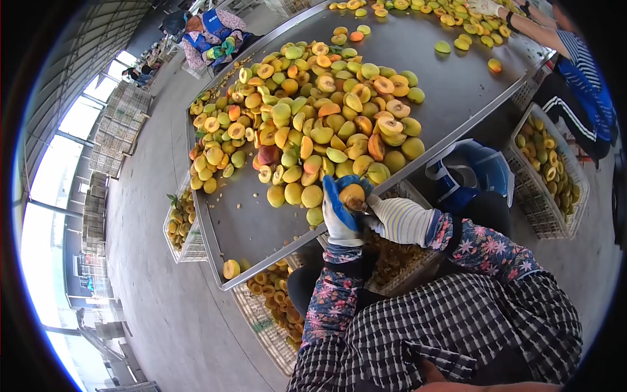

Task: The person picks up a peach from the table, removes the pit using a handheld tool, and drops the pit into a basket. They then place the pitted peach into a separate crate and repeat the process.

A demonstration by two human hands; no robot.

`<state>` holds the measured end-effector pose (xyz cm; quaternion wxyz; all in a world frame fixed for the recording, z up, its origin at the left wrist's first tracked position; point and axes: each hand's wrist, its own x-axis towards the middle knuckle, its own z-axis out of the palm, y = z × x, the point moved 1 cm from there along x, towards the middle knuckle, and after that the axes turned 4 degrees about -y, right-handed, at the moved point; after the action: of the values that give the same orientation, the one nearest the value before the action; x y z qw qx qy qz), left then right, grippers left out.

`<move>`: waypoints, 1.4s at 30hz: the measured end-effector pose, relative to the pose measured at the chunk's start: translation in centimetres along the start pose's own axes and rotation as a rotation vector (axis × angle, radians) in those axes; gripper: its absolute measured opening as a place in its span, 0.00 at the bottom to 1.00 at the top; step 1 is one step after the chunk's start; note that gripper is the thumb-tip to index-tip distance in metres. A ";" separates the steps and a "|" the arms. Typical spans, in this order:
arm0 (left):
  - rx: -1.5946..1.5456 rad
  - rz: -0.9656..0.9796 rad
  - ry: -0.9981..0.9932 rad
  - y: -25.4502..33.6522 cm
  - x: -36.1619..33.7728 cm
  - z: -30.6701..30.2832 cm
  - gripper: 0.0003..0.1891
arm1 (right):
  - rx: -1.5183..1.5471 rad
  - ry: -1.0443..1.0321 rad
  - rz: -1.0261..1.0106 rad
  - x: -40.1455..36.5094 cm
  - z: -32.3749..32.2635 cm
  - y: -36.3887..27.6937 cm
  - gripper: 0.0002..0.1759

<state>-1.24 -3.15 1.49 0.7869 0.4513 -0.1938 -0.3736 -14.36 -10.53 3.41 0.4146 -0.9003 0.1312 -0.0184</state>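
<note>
My left hand [342,212], in a white glove with blue coating, is closed around a yellow-orange peach half [353,196] at the near edge of the metal table [251,230]. My right hand [401,221], in a striped white glove, is right beside the fruit with its fingers curled; whatever it may hold is hidden. Just beyond my hands lies a large heap of peaches [320,134], many of them halved, some showing brown pit hollows. A lone peach half [231,268] sits at the table's near left corner.
Crates of peach halves [277,297] stand below the table's near edge, at its left side and at right [555,176]. A blue bucket [480,171] is right of my hands. One co-worker [208,40] sits across the table; another person's arm [539,34] reaches in at upper right.
</note>
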 end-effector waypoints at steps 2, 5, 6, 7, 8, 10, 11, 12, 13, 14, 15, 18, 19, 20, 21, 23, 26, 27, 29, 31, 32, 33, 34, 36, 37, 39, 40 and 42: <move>0.071 -0.006 -0.073 -0.5 0.1 -0.8 0.24 | -0.026 0.053 -0.061 -0.1 0.6 0.6 0.20; -0.053 0.034 -0.025 -1.0 -0.2 -0.6 0.21 | 0.373 0.056 -0.081 0.0 2.1 1.9 0.21; 0.091 0.077 -0.060 -1.5 0.0 -1.3 0.21 | 0.632 -0.111 0.078 -0.6 0.5 0.2 0.22; 0.237 0.121 -0.093 -2.2 0.5 -2.4 0.21 | 0.887 -0.283 0.238 -1.0 -0.5 -0.8 0.23; 0.064 -0.004 -0.123 -1.2 0.4 -1.6 0.22 | 0.949 -0.328 0.272 -1.1 -1.0 -0.9 0.23; -0.105 -0.176 -0.152 1.0 0.0 0.1 0.24 | 1.072 -0.423 0.338 -1.5 -1.7 -1.0 0.24; -0.103 -0.222 -0.174 1.9 -0.3 0.5 0.25 | 1.163 -0.458 0.362 -1.5 -1.6 -1.0 0.24; -0.102 -0.267 -0.196 2.4 -0.6 1.0 0.26 | 1.240 -0.473 0.354 -1.6 -1.4 -0.9 0.24; -0.229 -0.261 -0.217 2.5 -0.8 1.5 0.28 | 1.317 -0.489 0.346 -1.8 -1.1 -0.8 0.23; -0.233 -0.268 -0.209 2.5 -0.8 1.7 0.28 | 1.396 -0.503 0.337 -1.9 -1.1 -0.9 0.23; -0.237 -0.276 -0.202 2.5 -0.8 1.8 0.28 | 1.463 -0.520 0.330 -2.1 -1.2 -1.0 0.22; -0.220 -0.323 -0.148 2.3 -0.6 1.9 0.26 | 1.543 -0.557 0.323 -2.3 -1.3 -0.7 0.20; -0.141 -0.322 -0.108 2.3 -0.6 2.0 0.25 | 1.563 -0.571 0.318 -2.5 -1.5 -0.7 0.20; -0.062 -0.320 -0.068 2.4 -0.7 2.1 0.24 | 1.542 -0.576 0.316 -2.7 -1.5 -0.6 0.20; 0.240 -0.195 -0.119 2.8 -0.8 2.2 0.26 | 1.518 -0.581 0.316 -2.9 -1.5 -0.3 0.21; 0.315 -0.169 -0.046 2.9 -0.8 1.6 0.24 | 1.425 -0.571 0.314 -3.8 -1.9 -0.5 0.22; 0.573 0.184 -0.017 4.7 -2.1 0.2 0.20 | 1.122 -0.543 0.298 -6.0 -2.9 -1.5 0.23; 0.488 0.112 0.011 5.5 -2.7 -0.8 0.19 | 0.957 -0.537 0.287 -6.5 -3.2 -1.3 0.23; 0.617 0.090 0.021 7.3 -4.6 -4.9 0.13 | 0.526 -0.545 0.289 -7.5 -2.9 -0.6 0.23; 0.782 0.066 0.156 10.6 -7.5 -7.6 0.11 | -0.013 -0.553 0.297 -8.4 -2.3 0.3 0.24; 0.729 -0.007 0.311 12.9 -9.3 -7.7 0.11 | -0.284 -0.545 0.289 -8.6 -2.1 0.5 0.25; 0.937 -0.120 0.335 14.4 -10.7 -11.2 0.12 | -0.328 -0.602 0.298 -8.7 -2.1 0.6 0.26; 1.143 -0.244 0.358 15.5 -11.8 -14.1 0.14 | -0.369 -0.662 0.306 -9.0 -2.1 0.4 0.27; 1.466 -0.155 0.338 17.3 -13.4 -13.1 0.17 | -0.391 -0.725 0.295 -8.8 -1.9 0.2 0.29; 1.628 -0.113 0.325 18.1 -14.3 -12.7 0.19 | -0.372 -0.733 0.272 -8.4 -1.8 0.1 0.31; 1.663 0.167 0.260 16.9 -12.1 -14.4 0.19 | -0.399 -0.753 0.314 -7.3 -2.0 -0.7 0.33; 1.672 0.305 0.225 16.2 -10.6 -15.3 0.19 | -0.403 -0.710 0.268 -7.0 -1.5 -0.3 0.34; 1.452 0.133 0.152 15.0 -6.9 -11.4 0.21 | -0.414 -0.622 0.180 -6.4 -0.4 0.8 0.36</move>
<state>7.84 13.24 8.65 0.3217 0.8711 -0.3644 -0.0702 -20.78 -9.73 3.56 0.2438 -0.9125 0.0786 0.3190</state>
